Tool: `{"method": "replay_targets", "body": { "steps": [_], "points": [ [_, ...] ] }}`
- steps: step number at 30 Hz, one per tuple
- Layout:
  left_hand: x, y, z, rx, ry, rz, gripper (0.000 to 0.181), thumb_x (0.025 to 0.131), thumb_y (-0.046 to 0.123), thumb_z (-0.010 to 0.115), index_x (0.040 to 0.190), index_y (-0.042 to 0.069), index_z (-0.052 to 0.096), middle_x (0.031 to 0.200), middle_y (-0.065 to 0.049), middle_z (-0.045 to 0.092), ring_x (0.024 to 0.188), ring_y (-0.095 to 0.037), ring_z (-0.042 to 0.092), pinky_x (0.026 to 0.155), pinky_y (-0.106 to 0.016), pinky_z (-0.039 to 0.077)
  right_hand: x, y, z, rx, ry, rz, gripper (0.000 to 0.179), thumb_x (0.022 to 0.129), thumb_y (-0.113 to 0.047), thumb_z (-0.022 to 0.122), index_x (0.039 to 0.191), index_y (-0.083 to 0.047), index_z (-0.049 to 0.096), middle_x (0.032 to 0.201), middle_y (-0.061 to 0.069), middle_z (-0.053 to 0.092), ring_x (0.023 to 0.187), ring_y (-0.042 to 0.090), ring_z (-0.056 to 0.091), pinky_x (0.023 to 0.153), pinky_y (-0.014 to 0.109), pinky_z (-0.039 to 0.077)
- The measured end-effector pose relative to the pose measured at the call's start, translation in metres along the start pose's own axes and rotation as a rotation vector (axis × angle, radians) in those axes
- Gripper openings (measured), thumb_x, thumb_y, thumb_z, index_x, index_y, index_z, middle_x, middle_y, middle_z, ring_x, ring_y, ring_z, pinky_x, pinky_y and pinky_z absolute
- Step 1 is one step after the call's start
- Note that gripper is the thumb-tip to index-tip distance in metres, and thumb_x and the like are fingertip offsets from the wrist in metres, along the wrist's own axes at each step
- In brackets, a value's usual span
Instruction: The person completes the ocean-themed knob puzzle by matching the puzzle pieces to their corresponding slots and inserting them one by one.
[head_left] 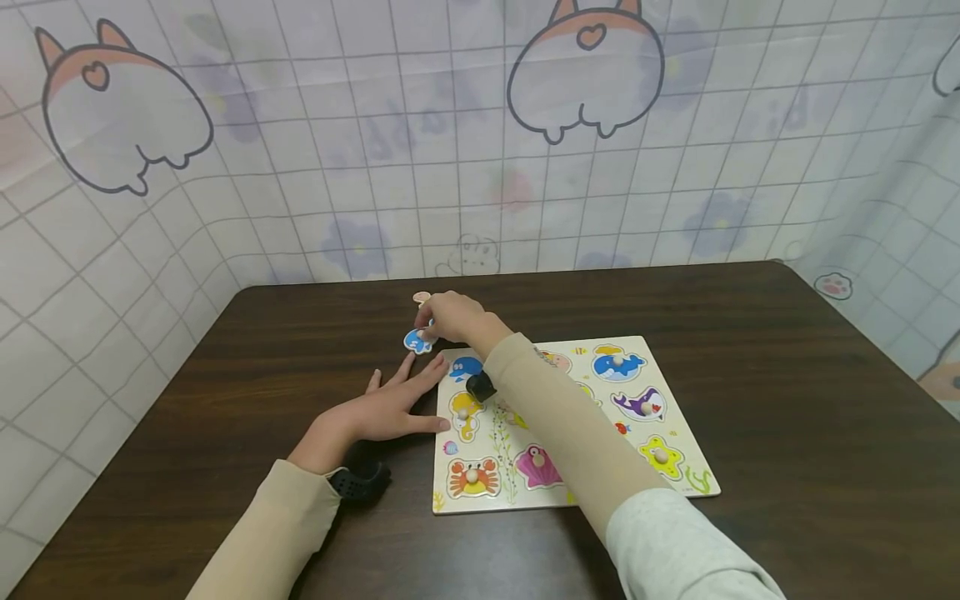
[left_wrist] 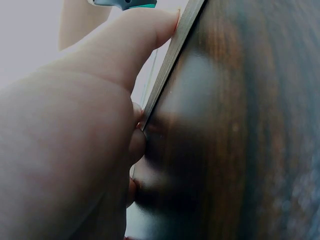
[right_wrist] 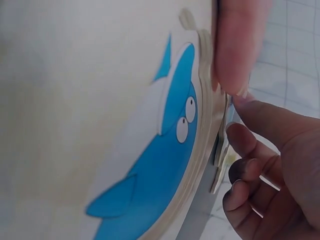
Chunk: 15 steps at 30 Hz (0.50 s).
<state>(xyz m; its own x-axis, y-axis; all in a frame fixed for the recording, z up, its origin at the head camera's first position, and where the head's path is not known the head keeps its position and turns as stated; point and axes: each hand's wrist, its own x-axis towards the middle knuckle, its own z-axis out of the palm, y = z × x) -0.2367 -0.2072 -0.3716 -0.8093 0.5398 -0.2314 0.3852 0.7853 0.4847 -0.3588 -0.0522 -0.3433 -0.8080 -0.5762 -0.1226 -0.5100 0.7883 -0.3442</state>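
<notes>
A knob puzzle board with sea-animal pictures lies on the table. My left hand has its fingers spread, and its thumb and fingertips touch the board's left edge. In the left wrist view the thumb rests at that edge. Beyond the board's far left corner, my right hand has its thumb and finger on a small blue puzzle piece, partly covering it. The right wrist view shows the curled fingers beside thin piece edges. A blue sea-animal picture lies in the board's near corner there.
Another small piece lies behind the right hand. Crab, starfish and whale pieces with knobs sit in the board. The right forearm crosses over the board. A printed curtain hangs behind the dark table.
</notes>
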Motion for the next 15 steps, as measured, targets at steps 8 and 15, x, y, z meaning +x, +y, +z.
{"method": "replay_targets", "body": {
  "steps": [8,15],
  "points": [
    [0.0003,0.0010,-0.0001,-0.004,0.000,0.001,0.093,0.098,0.058,0.062,0.167,0.020,0.013,0.172,0.000,0.003,0.155,-0.036,-0.014,0.110,-0.077,-0.009,0.0023,0.0015,0.0023,-0.028,0.013,-0.015,0.026,0.101,-0.031,0.067,0.123,-0.021,0.076,0.131,0.000,0.068,0.120,0.020,0.062,0.098,0.039,0.051],
    [-0.0002,-0.0001,-0.0004,0.008,0.000,-0.012,0.092,0.098,0.056,0.062,0.167,0.020,0.013,0.172,-0.001,0.004,0.155,-0.039,-0.012,0.110,-0.076,-0.009,-0.0001,0.0048,-0.0032,-0.039,0.049,-0.004,0.023,0.102,-0.029,0.067,0.121,-0.019,0.076,0.123,0.000,0.070,0.105,0.017,0.066,0.090,0.037,0.053]
  ]
}}
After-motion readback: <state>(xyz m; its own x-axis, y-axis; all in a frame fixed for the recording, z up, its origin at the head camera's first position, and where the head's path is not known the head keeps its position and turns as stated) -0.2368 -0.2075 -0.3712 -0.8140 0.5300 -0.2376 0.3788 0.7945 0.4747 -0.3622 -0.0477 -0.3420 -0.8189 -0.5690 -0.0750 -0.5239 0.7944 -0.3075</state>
